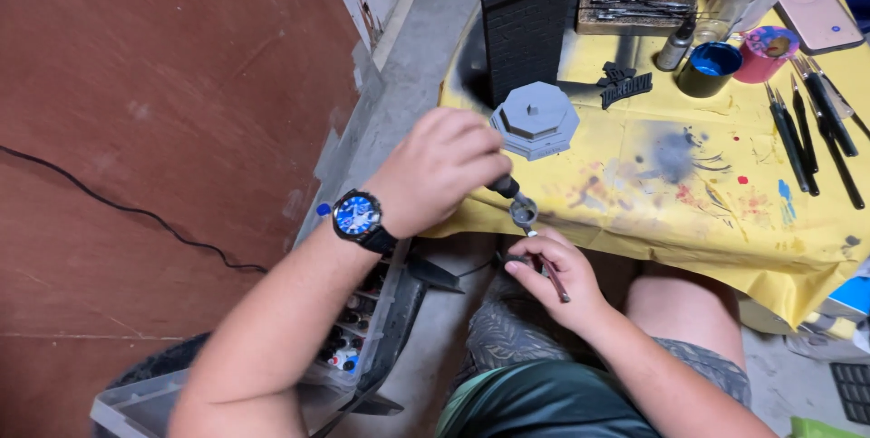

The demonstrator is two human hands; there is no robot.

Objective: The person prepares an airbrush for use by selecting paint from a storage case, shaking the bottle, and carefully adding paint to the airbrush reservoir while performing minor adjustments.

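Note:
My left hand (439,171), with a blue-faced watch (360,217) on its wrist, is closed round a small dark bottle (504,187) tipped down over the metal cup of an airbrush (523,213). My right hand (553,273) holds the airbrush from below, along with a thin reddish brush handle (555,280) that sticks out past the fingers. Both hands meet just off the near edge of the yellow-covered table (689,221). A grey octagonal model piece (536,118) sits on the table just beyond my left hand.
A black brick-textured wall panel (526,26) stands behind the grey piece. Further right lie a black logo part (625,85), a blue paint cup (709,68), a pink cup (766,50), several brushes (816,130), a phone (818,10), and a wooden tool block (634,1). A paint-bottle tray (349,334) sits below left.

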